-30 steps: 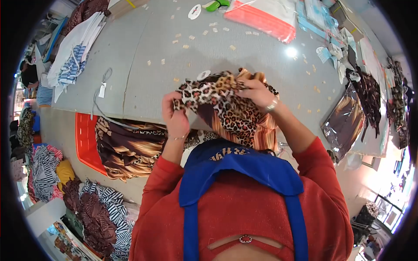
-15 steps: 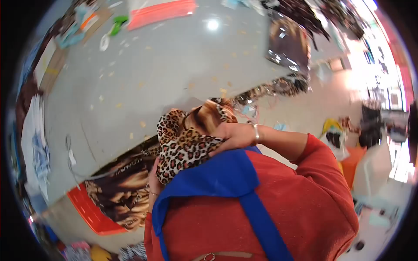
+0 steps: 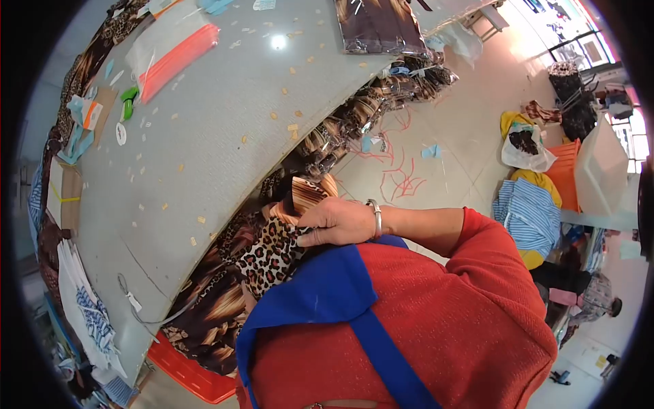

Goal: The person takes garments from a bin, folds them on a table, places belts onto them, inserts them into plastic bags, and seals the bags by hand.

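My right hand [image 3: 337,221], with a bracelet at the wrist, pinches the edge of a leopard-print cloth [image 3: 270,255] in front of my body. The cloth has a brown-and-cream streaked part folded at its top. Only a sliver of my left hand [image 3: 250,298] shows, at the lower left of the cloth; its fingers are hidden. More dark brown patterned fabric [image 3: 211,317] hangs below and to the left, over a red-orange crate [image 3: 191,371]. A blue apron [image 3: 320,293] lies close under my right hand.
The grey table [image 3: 204,136] bears paper scraps, a clear packet with a red edge [image 3: 178,61], green snips [image 3: 128,102] and a packed brown garment [image 3: 378,27]. Bagged garments [image 3: 354,116] line its edge. An orange basket [image 3: 564,174] and striped cloth [image 3: 528,215] are at right.
My view has turned, so the table things sit further left. Both hands and the leopard-print cloth have dropped from over the table edge to beside it. My right hand keeps its grip.
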Demonstrator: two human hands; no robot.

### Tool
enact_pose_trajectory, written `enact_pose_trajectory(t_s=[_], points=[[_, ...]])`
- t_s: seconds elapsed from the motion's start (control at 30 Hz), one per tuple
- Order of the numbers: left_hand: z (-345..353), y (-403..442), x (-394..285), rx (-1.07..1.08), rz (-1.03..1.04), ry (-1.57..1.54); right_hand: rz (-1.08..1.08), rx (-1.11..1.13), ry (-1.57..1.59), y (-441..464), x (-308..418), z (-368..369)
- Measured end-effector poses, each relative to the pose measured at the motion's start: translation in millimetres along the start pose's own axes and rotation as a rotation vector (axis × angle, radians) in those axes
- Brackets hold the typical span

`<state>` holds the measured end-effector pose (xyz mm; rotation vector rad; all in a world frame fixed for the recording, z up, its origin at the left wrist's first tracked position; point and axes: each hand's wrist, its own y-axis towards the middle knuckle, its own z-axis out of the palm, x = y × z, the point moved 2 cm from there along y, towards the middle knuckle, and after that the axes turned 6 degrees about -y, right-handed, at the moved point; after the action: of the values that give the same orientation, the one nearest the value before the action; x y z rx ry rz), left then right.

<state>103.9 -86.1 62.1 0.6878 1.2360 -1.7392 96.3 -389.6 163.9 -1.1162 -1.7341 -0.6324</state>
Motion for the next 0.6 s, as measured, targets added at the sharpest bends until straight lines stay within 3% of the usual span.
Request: enact_pose_trajectory(t_s=[0.2, 0.27, 0.37, 0.5, 0.53, 0.57, 0.6], points=[[0.8, 6.6, -48.6, -0.137, 0.364, 0.099, 0.111, -0.229, 0.085, 14.2, 16.9, -21.9], [24.9, -0.1, -97.7, -0.282, 0.416, -0.065, 0.105, -0.356, 0.23, 26.0, 26.3, -42.7], [-3.3, 6.0, -172.3, 0.024, 0.564, 0.008, 0.006, -0.371, 0.116, 39.3, 84.8, -101.9], [49.7, -24.5, -310.4, 0.299, 0.71, 0.124, -0.249, -0.485, -0.202, 54.7, 180.1, -156.4], [64.0, -33.2, -339.2, 0.36, 0.671, 0.15, -0.374, -0.376, -0.069, 62.5, 198.2, -168.8], [69.7, -35.5, -372.4, 0.231, 0.781, 0.26, -0.482, -0.249, 0.071, 70.2, 215.9, -181.6], [89.0, -45.7, -398.2, 0.126, 0.765, 0.25, -0.527, -0.236, 0.07, 71.5, 231.8, -188.2]])
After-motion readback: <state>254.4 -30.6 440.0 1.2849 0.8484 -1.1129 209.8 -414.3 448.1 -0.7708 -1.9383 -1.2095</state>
